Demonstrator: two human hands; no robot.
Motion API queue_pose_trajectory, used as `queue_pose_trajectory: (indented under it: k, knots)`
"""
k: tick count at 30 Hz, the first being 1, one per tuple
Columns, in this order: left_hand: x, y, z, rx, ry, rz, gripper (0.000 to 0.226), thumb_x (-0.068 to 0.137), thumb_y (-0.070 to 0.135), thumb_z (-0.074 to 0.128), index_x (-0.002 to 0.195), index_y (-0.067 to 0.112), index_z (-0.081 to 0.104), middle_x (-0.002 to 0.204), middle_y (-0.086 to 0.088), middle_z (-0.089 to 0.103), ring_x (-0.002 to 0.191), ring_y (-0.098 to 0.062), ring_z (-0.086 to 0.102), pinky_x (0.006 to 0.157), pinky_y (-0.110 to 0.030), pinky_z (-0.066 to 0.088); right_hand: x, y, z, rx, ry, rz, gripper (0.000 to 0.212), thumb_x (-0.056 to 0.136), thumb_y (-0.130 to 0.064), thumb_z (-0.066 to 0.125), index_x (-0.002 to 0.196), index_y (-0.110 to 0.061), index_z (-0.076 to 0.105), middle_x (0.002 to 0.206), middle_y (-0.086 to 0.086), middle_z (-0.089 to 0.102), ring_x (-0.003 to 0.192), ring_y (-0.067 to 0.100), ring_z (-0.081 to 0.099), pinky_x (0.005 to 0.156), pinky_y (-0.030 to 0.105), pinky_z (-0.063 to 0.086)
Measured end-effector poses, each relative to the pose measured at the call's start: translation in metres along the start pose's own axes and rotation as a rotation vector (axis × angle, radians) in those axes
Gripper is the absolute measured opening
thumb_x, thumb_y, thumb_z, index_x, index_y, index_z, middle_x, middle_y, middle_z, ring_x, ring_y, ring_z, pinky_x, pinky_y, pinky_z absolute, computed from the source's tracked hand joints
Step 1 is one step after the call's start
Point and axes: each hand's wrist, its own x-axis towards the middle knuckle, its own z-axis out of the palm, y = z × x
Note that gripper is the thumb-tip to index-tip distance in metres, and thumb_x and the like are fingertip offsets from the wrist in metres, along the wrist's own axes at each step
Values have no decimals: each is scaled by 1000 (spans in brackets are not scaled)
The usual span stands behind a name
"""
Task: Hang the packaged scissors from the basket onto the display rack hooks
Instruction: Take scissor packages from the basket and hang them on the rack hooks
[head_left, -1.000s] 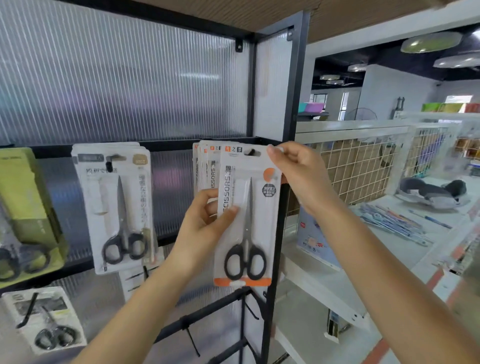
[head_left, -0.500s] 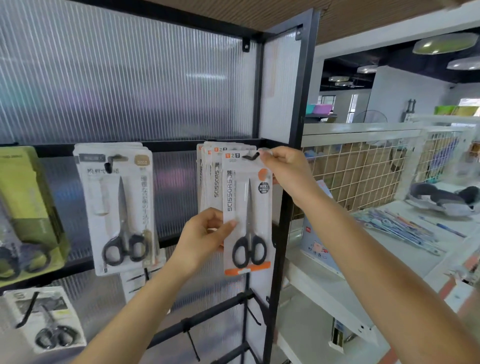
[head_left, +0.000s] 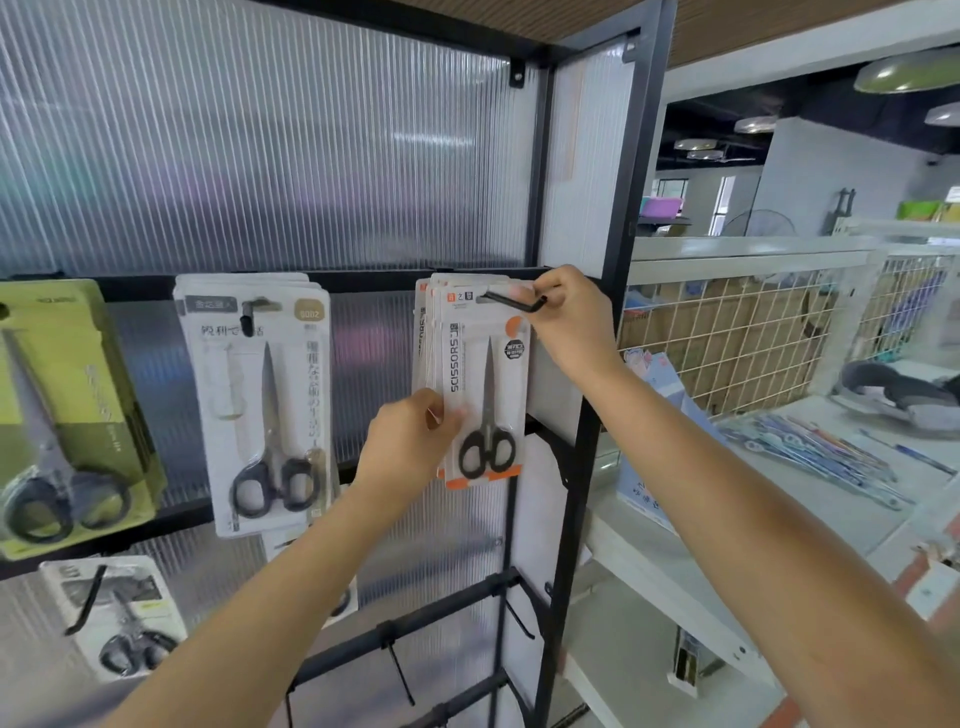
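A white scissors package (head_left: 485, 400) with black handles and an orange bottom edge hangs on a black hook (head_left: 514, 302), in front of a stack of the same packs. My left hand (head_left: 413, 449) pinches the pack's lower left edge. My right hand (head_left: 569, 325) grips its top right corner, where the hook's bent tip sticks out through the card. The basket is out of view.
More packs hang to the left: a white one (head_left: 260, 400), a green one (head_left: 62, 415), a small one below (head_left: 117, 618). Bare hooks (head_left: 400, 670) jut from lower bars. The black rack post (head_left: 597, 415) stands right of the hook; a white shelf (head_left: 779, 499) beyond.
The pack has slid back along the hook against the stack, so the hook's tip now shows in front of it. My left hand shifted from the pack's middle to its lower left edge.
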Motion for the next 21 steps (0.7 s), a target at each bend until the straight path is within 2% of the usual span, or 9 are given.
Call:
queue_pose_trajectory:
  k: [2,4,8,11,14,18,21]
  knots:
    - [-2,-1,-1,54,5,-9,23,93,32,57,92,10,57,78,0,58,65,-15,54,60,-24,42,-7,1,-4,-69,22,-23,9,89,-15,63,95,-9,58,74,-12,55,63,-6,50,56,1,38]
    - [-8,1,-3,124,25,-7,27,93,35,56,96,9,58,80,-1,60,72,-22,58,64,-28,46,-15,2,-9,-151,34,-55,14,91,-17,59,100,-6,60,82,-6,57,69,-1,51,59,2,38]
    - [-22,8,-9,184,81,55,25,93,30,54,94,6,60,84,-8,63,77,-29,61,63,-32,45,-39,5,-20,-327,6,-85,24,94,-23,54,107,-4,61,99,2,63,88,11,56,74,18,41]
    - [-39,18,-11,193,87,164,24,94,23,53,99,0,60,94,-15,62,87,-33,57,67,-36,45,-63,8,-30,-428,1,-110,29,96,-24,49,107,0,60,106,12,63,97,24,58,78,29,42]
    - [-64,30,-6,237,40,247,26,96,20,49,106,-2,58,105,-18,60,101,-34,52,78,-42,44,-93,15,-38,-536,-32,-96,33,98,-24,46,116,1,57,112,16,60,103,29,55,74,29,35]
    - [-110,41,25,288,-95,266,31,97,20,44,115,-3,54,118,-21,55,110,-36,51,82,-42,41,-152,35,-44,-592,-133,-30,37,97,-26,46,123,-1,53,124,16,54,113,30,52,90,37,42]
    - [-149,46,57,325,-280,305,34,98,23,42,121,0,50,124,-18,52,113,-34,49,87,-41,41,-207,48,-62,-649,-175,25,41,95,-24,48,130,-2,47,132,17,49,121,30,47,95,35,37]
